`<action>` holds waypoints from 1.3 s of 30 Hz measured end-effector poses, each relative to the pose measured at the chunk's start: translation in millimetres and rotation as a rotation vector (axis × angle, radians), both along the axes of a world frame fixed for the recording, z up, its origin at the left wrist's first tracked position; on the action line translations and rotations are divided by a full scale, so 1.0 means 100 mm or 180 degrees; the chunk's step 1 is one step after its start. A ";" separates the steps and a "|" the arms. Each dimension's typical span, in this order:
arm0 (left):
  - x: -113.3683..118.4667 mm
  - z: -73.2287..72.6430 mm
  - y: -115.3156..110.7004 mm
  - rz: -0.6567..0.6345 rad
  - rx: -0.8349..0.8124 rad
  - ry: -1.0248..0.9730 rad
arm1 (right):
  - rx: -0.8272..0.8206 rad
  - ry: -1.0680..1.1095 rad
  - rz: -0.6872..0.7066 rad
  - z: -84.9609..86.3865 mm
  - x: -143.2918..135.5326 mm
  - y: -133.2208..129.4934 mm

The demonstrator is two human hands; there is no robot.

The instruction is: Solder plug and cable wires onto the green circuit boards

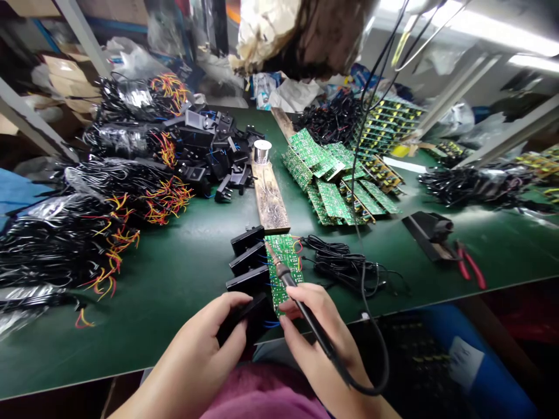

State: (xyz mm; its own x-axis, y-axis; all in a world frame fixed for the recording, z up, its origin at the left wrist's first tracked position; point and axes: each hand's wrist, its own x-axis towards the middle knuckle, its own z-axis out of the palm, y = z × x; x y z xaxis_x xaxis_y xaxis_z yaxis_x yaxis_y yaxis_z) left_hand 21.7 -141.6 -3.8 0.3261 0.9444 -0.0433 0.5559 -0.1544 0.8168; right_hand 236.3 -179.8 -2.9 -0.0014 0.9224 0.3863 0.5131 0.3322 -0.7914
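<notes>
My left hand (218, 326) is closed around a black plastic adapter case (247, 319) at the table's front edge. Blue wires run from that case toward the green circuit board panel (286, 256). With my right hand (321, 326) I hold a soldering iron (308, 317), its tip pointing up and left over the board's upper left part; whether it touches cannot be made out. The right thumb and a fingertip are at the panel's lower end. Three more black cases (248, 259) lie along the panel's left side. Red and yellow wires join its right side to black cables (345, 262).
A scorched wooden strip (273, 201) bears a solder spool (262, 152). Bundled black cables (65, 238) and black adapter cases (213, 145) lie left; stacked green boards (336, 180) stand right. Red-handled pliers (470, 265) rest near a black iron stand (430, 233). The iron's cord hangs from above.
</notes>
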 end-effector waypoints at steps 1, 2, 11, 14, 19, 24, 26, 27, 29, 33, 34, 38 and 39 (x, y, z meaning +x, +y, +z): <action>0.01 0.00 0.00 0.0003 0.0096 0.0025 | 0.0006 -0.0027 -0.0011 0.00 0.00 0.00; 0.01 -0.01 0.01 0.0002 0.0220 0.0063 | 0.0013 -0.0036 -0.0025 0.00 0.00 0.01; 0.05 0.04 0.00 -0.0365 0.1310 0.0504 | 0.0000 -0.0073 -0.0144 -0.01 0.00 0.02; 0.05 -0.01 0.00 -0.0481 0.1618 0.0817 | -0.0085 -0.0006 -0.0255 -0.04 -0.03 0.04; -0.03 -0.24 0.00 -0.0680 0.1978 0.1395 | -0.0278 0.0361 -0.0459 -0.09 -0.06 0.08; -0.14 -0.32 0.04 -0.0871 0.2033 0.1774 | -0.0435 0.0812 -0.0545 -0.10 0.12 0.11; -0.13 -0.28 0.06 -0.0832 0.2208 0.1819 | -0.0496 0.0946 -0.0595 -0.09 0.22 0.10; -0.11 -0.25 0.07 -0.0810 0.2306 0.1819 | -0.0531 0.1004 -0.0611 -0.08 0.26 0.08; -0.04 -0.21 0.09 -0.0848 0.2475 0.1775 | -0.0559 0.1121 -0.0639 -0.06 0.32 0.04; 0.13 -0.18 0.16 -0.1225 0.2504 0.1764 | -0.0565 0.1071 -0.0677 0.02 0.39 -0.06; 0.16 -0.18 0.18 -0.1291 0.2484 0.1781 | -0.0595 0.0989 -0.0681 0.03 0.41 -0.09; 0.20 -0.20 0.22 -0.1377 0.2392 0.1796 | -0.0779 0.0767 -0.0733 0.05 0.54 -0.18; 0.20 -0.20 0.23 -0.1381 0.2366 0.1795 | -0.0798 0.0779 -0.0773 0.04 0.57 -0.20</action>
